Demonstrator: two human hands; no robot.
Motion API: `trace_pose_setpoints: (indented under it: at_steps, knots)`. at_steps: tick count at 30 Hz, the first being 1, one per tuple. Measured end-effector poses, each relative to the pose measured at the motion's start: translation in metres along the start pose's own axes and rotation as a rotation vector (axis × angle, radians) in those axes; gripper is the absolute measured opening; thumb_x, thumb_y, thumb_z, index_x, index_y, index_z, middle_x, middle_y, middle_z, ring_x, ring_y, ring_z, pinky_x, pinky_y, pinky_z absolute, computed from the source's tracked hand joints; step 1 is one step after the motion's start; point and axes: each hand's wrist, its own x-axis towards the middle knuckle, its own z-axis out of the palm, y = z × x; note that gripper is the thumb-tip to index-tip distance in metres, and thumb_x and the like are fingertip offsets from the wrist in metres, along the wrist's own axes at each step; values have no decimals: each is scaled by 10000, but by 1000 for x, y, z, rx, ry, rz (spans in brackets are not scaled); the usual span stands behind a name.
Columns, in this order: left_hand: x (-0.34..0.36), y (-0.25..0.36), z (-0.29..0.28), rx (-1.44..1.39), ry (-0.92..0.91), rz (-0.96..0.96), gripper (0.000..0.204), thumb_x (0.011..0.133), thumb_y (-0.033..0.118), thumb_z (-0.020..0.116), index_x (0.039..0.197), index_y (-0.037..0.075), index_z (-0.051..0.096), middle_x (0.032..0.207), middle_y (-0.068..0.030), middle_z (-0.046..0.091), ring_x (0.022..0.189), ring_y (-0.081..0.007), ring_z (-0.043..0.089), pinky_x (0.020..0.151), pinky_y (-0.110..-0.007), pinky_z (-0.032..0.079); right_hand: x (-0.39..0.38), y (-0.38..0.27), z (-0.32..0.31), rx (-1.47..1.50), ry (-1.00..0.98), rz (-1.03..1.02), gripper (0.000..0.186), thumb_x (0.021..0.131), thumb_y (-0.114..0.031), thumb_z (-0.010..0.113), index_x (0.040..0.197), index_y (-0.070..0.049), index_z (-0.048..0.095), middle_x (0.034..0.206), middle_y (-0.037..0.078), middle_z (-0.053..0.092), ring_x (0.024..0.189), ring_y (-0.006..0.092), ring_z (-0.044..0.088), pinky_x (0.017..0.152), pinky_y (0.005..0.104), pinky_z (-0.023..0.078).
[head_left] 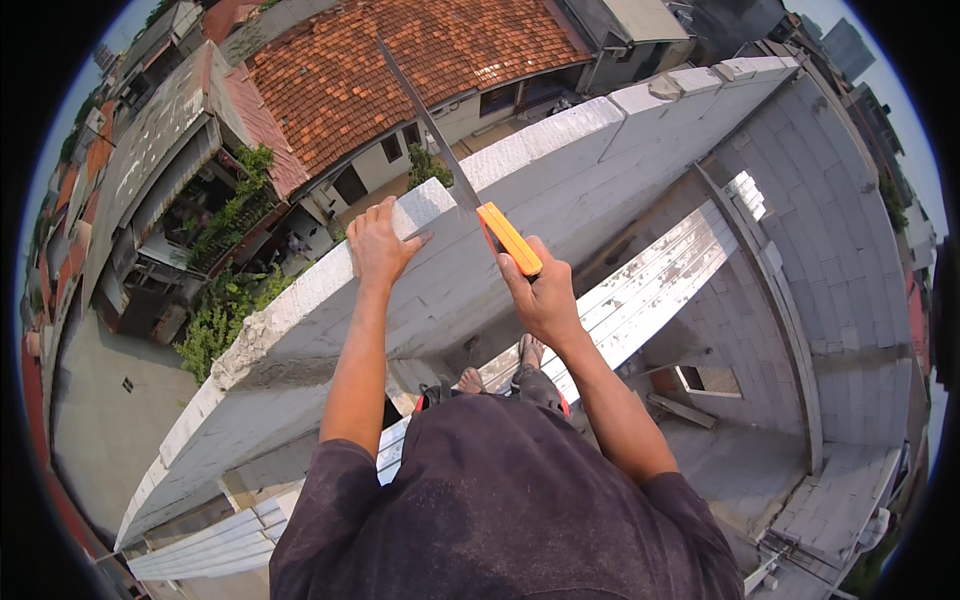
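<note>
In my right hand (540, 285) is a hand saw (430, 125), its orange and yellow handle gripped by closed fingers. The long grey blade points up and away to the left, crossing the top of a white block wall. Just left of the blade, my left hand (380, 245) lies on the top edge of a light concrete block (422, 205), fingers over the far side and thumb stretched toward the saw. Whether the teeth sit inside a cut in the block cannot be made out.
The pale block wall (560, 190) curves across in front of me, high above neighbouring houses. Beyond it lies an orange tiled roof (400, 70). My feet rest on a narrow ribbed metal deck (640, 290). Below right, a lower floor (690, 460) shows between block walls.
</note>
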Motion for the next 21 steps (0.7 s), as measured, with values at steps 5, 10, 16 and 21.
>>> trace_pose_setpoints:
  at_steps: [5, 10, 16, 21]
  knots:
    - [0, 1, 0, 21, 19, 13, 927, 745, 564, 937, 1478, 91, 622, 1330, -150, 702, 1273, -346, 628, 1153, -489, 422, 17, 20, 4, -118, -96, 118, 352, 1068, -300, 700, 946, 6, 577, 658, 221, 600, 621, 425, 633, 609, 466, 466]
    - [1, -2, 1, 36, 8, 18, 931, 753, 586, 927, 1477, 85, 623, 1333, -156, 706, 1255, -354, 640, 1139, -497, 429, -10, 0, 3, 5, -41, 77, 385, 1071, -339, 689, 950, 13, 594, 681, 242, 636, 672, 477, 663, 648, 524, 488]
    - [-1, 0, 2, 27, 23, 27, 947, 742, 587, 933, 1476, 75, 625, 1341, -160, 706, 1259, -352, 639, 1135, -498, 432, 6, 14, 4, -205, -123, 152, 361, 1069, -308, 701, 951, 12, 584, 681, 239, 628, 673, 470, 660, 634, 497, 486]
    - [1, -3, 3, 40, 35, 31, 953, 740, 602, 928, 1473, 74, 627, 1342, -162, 706, 1259, -349, 638, 1136, -496, 433, -17, 11, -5, -31, -86, 98, 400, 1077, -346, 680, 952, 23, 589, 683, 238, 630, 664, 476, 646, 637, 503, 486]
